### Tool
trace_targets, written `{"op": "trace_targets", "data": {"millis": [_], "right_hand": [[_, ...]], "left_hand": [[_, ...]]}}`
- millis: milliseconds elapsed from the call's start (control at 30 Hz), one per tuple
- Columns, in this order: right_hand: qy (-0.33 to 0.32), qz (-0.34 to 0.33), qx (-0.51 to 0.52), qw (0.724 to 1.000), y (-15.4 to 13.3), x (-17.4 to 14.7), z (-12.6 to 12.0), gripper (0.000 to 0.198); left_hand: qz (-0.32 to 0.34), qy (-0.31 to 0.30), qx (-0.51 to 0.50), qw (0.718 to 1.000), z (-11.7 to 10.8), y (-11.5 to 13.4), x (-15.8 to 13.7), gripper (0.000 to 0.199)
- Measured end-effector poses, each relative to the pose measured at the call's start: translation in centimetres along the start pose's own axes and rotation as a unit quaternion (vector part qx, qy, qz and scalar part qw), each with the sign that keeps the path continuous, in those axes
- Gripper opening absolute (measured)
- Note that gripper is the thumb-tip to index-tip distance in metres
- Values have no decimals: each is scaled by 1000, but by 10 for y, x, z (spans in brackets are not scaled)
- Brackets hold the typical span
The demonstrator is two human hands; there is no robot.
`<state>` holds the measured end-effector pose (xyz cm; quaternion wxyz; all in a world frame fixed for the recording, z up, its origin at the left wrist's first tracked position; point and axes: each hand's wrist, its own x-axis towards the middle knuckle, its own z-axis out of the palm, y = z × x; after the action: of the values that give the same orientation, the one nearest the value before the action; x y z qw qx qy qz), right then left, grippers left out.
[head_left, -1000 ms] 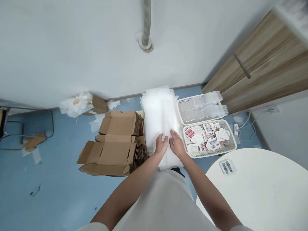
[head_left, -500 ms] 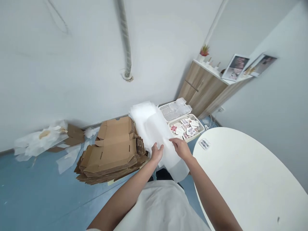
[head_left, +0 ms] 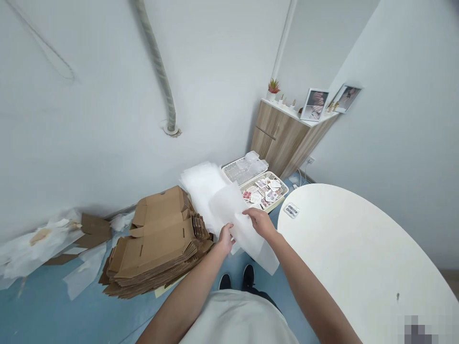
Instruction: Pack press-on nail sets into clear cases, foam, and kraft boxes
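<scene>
A thin, translucent white packing sheet (head_left: 253,239) hangs between my two hands, its lower end curling toward the round table. My left hand (head_left: 225,238) is closed on its left edge, with the thumb on top. Across from it, my right hand (head_left: 261,221) pinches the sheet near its middle. Behind lies a pile of similar white sheets (head_left: 201,184), partly covered by the held one. Left of the pile, flattened brown cardboard boxes (head_left: 161,243) are stacked.
A round white table (head_left: 351,248) stands at right, bearing a small clear case (head_left: 291,210). Beyond the sheets are a basket of printed cards (head_left: 285,190) and a basket of clear plastic pieces (head_left: 226,173). A wooden cabinet (head_left: 278,136) fills the corner. Loose wrapping (head_left: 84,272) litters the floor at left.
The sheet has been lifted off the pile and drawn toward me; its far end now stands clear. My left hand has closed on its edge. The view has swung right.
</scene>
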<state>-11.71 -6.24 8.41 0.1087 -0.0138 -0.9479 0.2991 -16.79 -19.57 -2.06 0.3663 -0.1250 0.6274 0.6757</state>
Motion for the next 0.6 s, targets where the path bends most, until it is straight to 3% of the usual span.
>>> {"op": "trace_targets", "data": {"millis": [67,133,233,400,500,600], "right_hand": [[-8,-56,-11,998,-6,25,-2,37],[13,-107,-8,994,-14,49,-6,36],[78,-147,20,986,-22,75,-16,34],[195,-112,81,971,1,86,-13,31],[230,-21,101,968,33,85,17,27],[158,89,137,974,64,88,56,26]], "left_hand": [[-13,36,-83,996,1,13,3,24],[26,71,-130,989,-2,32,6,27],[170,153,-184,956,-12,71,7,42],[409,256,-40,875,-27,128,5,59],[395,289,83,868,-35,132,21,71],[285,352,189,872,-44,121,44,78]]}}
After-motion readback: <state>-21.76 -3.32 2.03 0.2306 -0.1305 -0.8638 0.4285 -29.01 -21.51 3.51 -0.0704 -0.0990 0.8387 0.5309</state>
